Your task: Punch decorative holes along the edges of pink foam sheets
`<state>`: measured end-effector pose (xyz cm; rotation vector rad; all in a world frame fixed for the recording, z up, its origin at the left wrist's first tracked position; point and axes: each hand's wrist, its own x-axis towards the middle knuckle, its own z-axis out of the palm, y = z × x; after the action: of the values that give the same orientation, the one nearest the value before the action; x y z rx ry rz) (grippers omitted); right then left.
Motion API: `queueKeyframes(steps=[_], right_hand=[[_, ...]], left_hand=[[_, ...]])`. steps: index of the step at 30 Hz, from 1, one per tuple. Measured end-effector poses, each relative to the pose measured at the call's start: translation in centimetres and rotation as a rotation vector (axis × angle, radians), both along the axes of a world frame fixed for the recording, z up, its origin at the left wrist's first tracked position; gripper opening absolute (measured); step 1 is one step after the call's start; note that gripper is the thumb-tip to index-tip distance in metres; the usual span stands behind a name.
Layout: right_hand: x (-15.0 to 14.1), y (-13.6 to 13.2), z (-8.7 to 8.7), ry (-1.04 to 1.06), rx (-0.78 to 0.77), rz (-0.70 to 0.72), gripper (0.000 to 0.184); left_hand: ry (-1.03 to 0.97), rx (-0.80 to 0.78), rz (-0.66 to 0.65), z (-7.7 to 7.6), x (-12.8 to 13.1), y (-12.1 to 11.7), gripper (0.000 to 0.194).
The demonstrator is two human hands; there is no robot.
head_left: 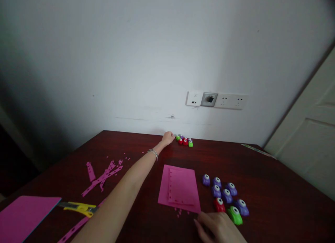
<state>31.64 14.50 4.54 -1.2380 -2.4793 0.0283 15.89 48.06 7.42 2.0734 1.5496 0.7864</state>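
My left hand (168, 137) reaches to the back of the table, its fingers curled closed beside a cluster of small craft punches (185, 142) in green, red and purple. Whatever its fingers may hold is hidden. My right hand (217, 226) rests low at the front, fingers bent but apart, with nothing visible between them. It lies by the lower right corner of a pink sheet (163, 187). On that sheet is a smaller pink sheet (183, 185) with holes punched along its left and bottom edges. Just beyond my right hand stand several purple punches (216, 191), a red punch (219, 205) and a green punch (235, 215).
Punched pink strips (104, 176) and tiny scraps lie on the left of the dark red table (146, 215). A yellow utility knife (80, 208) touches a pink stack (26, 215), its blade exposed. Wall sockets (230, 101) sit above the table's back edge.
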Motion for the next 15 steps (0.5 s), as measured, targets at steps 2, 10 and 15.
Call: queueKeyframes(steps=[2,10,15], right_hand=[[-0.3,0.0,0.2,-0.018,0.027,0.007,0.021],[-0.1,0.2,0.3,-0.029,0.021,-0.034,0.023],[0.1,0.4,-0.1,-0.029,-0.067,-0.055,0.022]], left_hand=[[0.01,-0.024,-0.015,-0.6,0.7,1.1,0.027],[-0.053,0.032,-0.017,-3.2,2.6,2.1,0.027],[-0.092,0.049,0.015,-3.6,2.9,2.4,0.025]])
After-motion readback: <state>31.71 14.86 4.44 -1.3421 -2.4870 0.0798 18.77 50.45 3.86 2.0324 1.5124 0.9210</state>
